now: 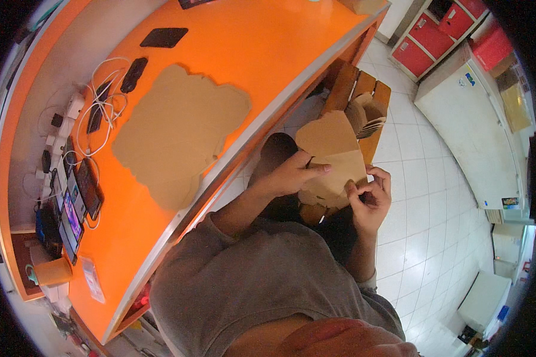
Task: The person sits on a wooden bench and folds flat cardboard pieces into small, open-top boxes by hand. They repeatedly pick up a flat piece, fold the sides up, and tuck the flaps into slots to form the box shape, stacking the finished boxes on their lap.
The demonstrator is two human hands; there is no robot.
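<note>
A brown cardboard piece (333,143) with a crease across its middle and curved edges lies before me, over my lap and the wooden slatted bench (369,146). My left hand (293,174) grips its left side, the thumb lying on top and the other fingers hidden beneath. At the lower right edge, my right hand (369,199) pinches the cardboard between thumb and fingers. Just beyond it on the bench stand several folded cardboard pieces (366,116), nested together.
To my left runs an orange counter (220,41) with a metal edge. Flat cardboard sheets (181,131) are stacked on it, near white cables (104,107) and several phones (71,217). A white chest freezer (467,113) and red lockers (432,35) stand on the right across a tiled floor.
</note>
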